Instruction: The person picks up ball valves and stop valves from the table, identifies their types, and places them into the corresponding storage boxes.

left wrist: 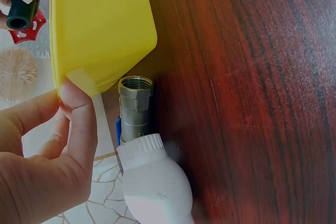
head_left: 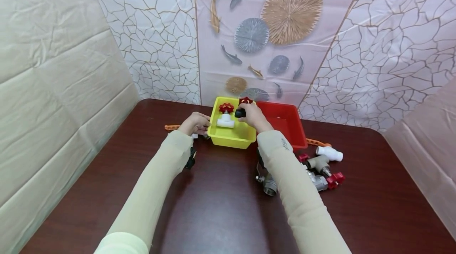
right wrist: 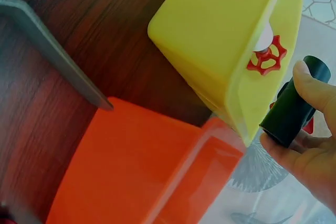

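Observation:
The yellow bin (head_left: 233, 142) holds a white valve (head_left: 225, 122) with a red wheel handle, lying toward its left side. My left hand (head_left: 195, 123) pinches the bin's left rim; in the left wrist view, thumb and fingertips of the left hand (left wrist: 58, 140) meet at the rim of the yellow bin (left wrist: 105, 19). Over the bin's right part, my right hand (head_left: 253, 115) grips a black valve (head_left: 240, 113) with a red wheel. The right wrist view has the right hand (right wrist: 310, 124) curled around the black valve body (right wrist: 287, 113), its red wheel mostly hidden behind it.
A red bin (head_left: 285, 123) stands against the yellow bin's right side. Several valves lie right of and below it, among them a white one (head_left: 329, 153) and a metal one (head_left: 269, 186). Left of the yellow bin are an orange handle (head_left: 171, 127), a metal fitting (left wrist: 135, 108) and a white valve (left wrist: 157, 182).

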A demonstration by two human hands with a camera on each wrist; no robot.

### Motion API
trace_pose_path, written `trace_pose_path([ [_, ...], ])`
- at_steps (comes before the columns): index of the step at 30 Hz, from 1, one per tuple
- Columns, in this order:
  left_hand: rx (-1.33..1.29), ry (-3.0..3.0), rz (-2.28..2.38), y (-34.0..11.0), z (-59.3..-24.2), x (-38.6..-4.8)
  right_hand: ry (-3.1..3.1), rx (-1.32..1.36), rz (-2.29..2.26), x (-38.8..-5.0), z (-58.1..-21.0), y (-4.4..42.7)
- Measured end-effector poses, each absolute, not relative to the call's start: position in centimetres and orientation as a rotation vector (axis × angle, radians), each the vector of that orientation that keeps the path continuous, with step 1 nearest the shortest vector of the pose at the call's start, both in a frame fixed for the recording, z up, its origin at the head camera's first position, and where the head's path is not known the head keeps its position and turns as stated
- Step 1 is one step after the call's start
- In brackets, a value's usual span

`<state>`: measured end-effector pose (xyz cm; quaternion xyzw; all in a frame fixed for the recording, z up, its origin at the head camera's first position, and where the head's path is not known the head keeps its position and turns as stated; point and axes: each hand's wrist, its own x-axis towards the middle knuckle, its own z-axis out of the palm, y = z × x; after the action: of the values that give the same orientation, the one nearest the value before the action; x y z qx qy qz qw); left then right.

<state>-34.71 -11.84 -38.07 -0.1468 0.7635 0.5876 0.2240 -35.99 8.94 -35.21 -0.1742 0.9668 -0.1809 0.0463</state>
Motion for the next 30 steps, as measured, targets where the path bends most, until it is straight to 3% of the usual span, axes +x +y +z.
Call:
trace_pose_path([
  [16,-0.423,2.104,1.618,-11.3,-38.0,-34.8,2.975,-0.353,-0.538,-37.2,-36.9,8.2],
  [30,-0.42,2.135,1.576,-11.9,-38.1,-35.0,3.142,-0.475,-0.288,-38.7,-39.0,6.9],
])
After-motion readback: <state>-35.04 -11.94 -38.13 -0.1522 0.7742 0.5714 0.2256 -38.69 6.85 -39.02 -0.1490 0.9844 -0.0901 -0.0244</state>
